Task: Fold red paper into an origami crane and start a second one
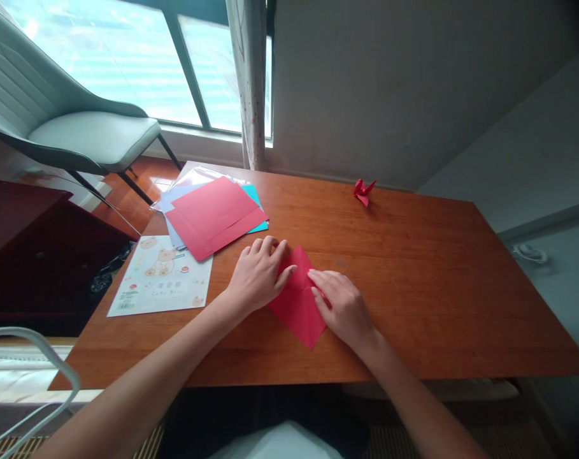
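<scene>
A sheet of red origami paper (302,315) lies on the table in front of me, turned like a diamond, with crease lines across it. My left hand (259,271) holds its upper left side, fingers curled at the edge and thumb resting on top. At the right edge, my right hand (343,305) grips the paper between thumb and fingers. Both hands cover parts of the sheet, so its side corners are hidden. A finished red paper crane (364,191) stands apart, near the table's back edge.
Red sheets (215,213) top a pile of coloured paper at the table's back left. A white bear-printed sheet (162,280) lies before them. The wooden table (437,287) meets a wall behind. A pale chair (93,137) stands by the window at left.
</scene>
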{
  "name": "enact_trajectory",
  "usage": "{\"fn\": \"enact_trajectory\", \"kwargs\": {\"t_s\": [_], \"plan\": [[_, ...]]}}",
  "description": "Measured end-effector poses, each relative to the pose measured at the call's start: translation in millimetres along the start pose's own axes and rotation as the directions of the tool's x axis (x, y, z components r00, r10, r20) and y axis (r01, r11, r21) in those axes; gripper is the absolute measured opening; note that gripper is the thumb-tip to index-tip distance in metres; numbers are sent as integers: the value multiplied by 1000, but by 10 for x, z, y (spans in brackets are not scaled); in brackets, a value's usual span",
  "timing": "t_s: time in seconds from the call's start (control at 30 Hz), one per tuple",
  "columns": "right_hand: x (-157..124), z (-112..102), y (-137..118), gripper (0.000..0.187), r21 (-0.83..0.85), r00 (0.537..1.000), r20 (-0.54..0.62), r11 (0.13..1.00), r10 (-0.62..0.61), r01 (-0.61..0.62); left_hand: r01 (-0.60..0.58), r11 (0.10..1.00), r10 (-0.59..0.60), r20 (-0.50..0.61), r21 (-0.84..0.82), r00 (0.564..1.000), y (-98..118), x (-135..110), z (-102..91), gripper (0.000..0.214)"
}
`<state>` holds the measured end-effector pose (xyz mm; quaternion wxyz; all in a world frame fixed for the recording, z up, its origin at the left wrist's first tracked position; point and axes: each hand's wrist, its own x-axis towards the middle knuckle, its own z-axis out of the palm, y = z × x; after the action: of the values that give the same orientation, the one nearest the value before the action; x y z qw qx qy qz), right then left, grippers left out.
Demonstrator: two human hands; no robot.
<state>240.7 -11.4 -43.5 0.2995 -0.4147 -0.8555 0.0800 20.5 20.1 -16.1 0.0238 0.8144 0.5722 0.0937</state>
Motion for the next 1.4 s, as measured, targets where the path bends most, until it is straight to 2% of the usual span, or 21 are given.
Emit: {"fn": "enact_trajectory", "kwargs": {"t_s": [0.07, 0.17, 0.2, 0.27, 0.3, 0.37, 0.47, 0.53, 0.63, 0.73, 0.8, 1.07, 1.13, 1.23, 1.3, 1.4], "plan": [[40, 14, -50, 42, 71, 985, -84, 987, 150, -144, 6, 999, -6, -9, -43, 1000, 22, -91, -17, 51], [91, 13, -68, 45, 199, 908, -154, 912, 390, -358, -28, 999, 26, -38, -41, 999, 87, -203, -5, 53], [99, 7, -49, 45, 220, 882, -164, 888, 441, -403, -47, 998, 46, -39, -29, 998, 108, -223, 7, 51], [96, -10, 24, 42, 194, 861, -187, 877, 473, -440, -76, 997, 76, -32, -16, 997, 139, -234, 34, 50], [87, -19, 68, 39, 134, 861, -205, 885, 465, -446, -84, 996, 84, -28, -13, 996, 147, -229, 46, 50], [60, -35, 146, 36, -52, 898, -212, 913, 385, -404, -92, 996, 91, -24, -14, 996, 153, -212, 64, 50], [36, -52, 187, 36, -270, 965, -159, 931, 209, -247, -100, 995, 99, -34, -17, 994, 147, -200, 78, 51], [51, -59, 161, 33, -330, 988, -100, 933, 116, -143, -93, 995, 92, -51, -21, 994, 142, -207, 84, 53], [120, -55, 95, 30, -333, 999, 30, 943, 32, -21, -32, 999, 30, -85, -23, 996, 128, -219, 86, 57], [207, -23, 44, 31, -306, 987, 159, 952, 23, 27, 43, 999, -45, -90, -23, 995, 98, -213, 67, 55], [249, 12, 22, 34, -315, 978, 202, 949, 51, 16, 77, 996, -79, -67, -35, 995, 70, -201, 46, 52], [253, 110, -58, 40, -386, 967, 199, 920, 159, -72, 134, 963, -131, 28, -232, 991, 19, -194, -22, 51], [246, 112, -74, 41, -386, 968, 185, 918, 171, -89, 161, 928, -159, 32, -337, 987, 7, -191, -35, 46], [246, 112, -84, 41, -381, 969, 173, 919, 178, -101, 185, 824, -212, 12, -536, 977, -7, -182, -44, 37], [250, 112, -87, 39, -372, 968, 168, 922, 185, -111, 200, 727, -269, -4, -656, 963, 10, -184, -35, 35], [258, 105, -96, 37, -348, 966, 160, 927, 204, -138, 223, 533, -337, 37, -816, 941, 97, -210, 0, 38]]}}
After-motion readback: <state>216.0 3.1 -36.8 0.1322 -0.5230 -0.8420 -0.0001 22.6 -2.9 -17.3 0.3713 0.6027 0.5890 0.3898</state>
